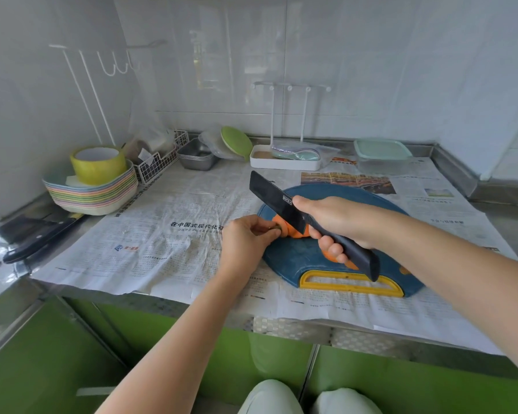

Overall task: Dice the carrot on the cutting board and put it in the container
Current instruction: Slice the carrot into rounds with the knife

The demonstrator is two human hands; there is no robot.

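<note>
An orange carrot (pixel 287 230) lies on the blue cutting board (pixel 293 258), mostly hidden by my hands and the knife. My left hand (pixel 245 237) pinches the carrot's stem end at the board's left edge. My right hand (pixel 338 219) grips the dark handle of a black-bladed knife (pixel 274 197), whose blade points up and to the left above the carrot. More orange shows under my right fingers. A clear container with a pale green lid (pixel 382 155) stands at the back right.
Newspaper (pixel 168 234) covers the counter. A stack of pastel plates with a yellow-green cup (pixel 97 180) sits at left, another knife (pixel 39 237) near the left edge. A steel tray (pixel 196 158), a green dish and a white rack stand along the back wall.
</note>
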